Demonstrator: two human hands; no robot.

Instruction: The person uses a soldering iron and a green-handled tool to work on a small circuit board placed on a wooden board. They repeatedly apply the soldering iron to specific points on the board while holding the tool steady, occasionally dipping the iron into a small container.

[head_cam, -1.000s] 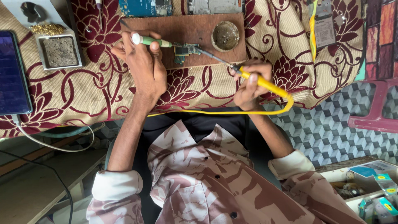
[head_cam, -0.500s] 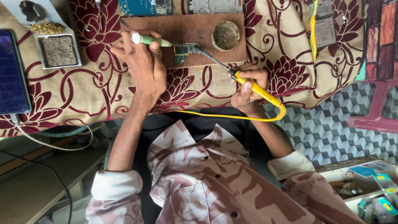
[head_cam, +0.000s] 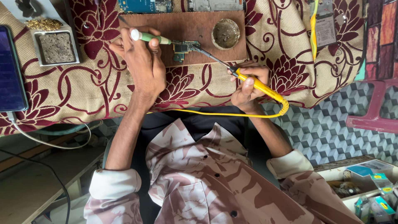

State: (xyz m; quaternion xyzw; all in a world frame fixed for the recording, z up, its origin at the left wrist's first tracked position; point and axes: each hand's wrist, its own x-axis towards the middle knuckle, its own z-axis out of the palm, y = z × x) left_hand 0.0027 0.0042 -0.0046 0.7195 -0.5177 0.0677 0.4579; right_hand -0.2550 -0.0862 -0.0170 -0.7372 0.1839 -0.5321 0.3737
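Note:
My left hand [head_cam: 141, 66] grips a green-handled tool [head_cam: 151, 37] and holds its tip on a small circuit board [head_cam: 181, 47]. The board lies on a brown wooden board [head_cam: 186, 25] on the patterned cloth. My right hand [head_cam: 245, 88] holds a yellow-handled soldering iron [head_cam: 261, 86]. Its thin metal shaft [head_cam: 211, 57] reaches up and left, and the tip meets the right edge of the small circuit board. A yellow cable [head_cam: 224, 113] loops from the iron's handle back under my wrists.
A round tin of dark paste [head_cam: 225, 34] sits on the wooden board. A metal tray with a sponge [head_cam: 56, 47] and a lit phone [head_cam: 10, 70] on a cable lie left. Another phone [head_cam: 325, 25] is upper right, a pink stool [head_cam: 373, 114] right, a parts box [head_cam: 367, 182] lower right.
My right hand has shifted slightly left along the soldering iron, and the yellow cable loop has moved with it. My left hand and the green tool stay put.

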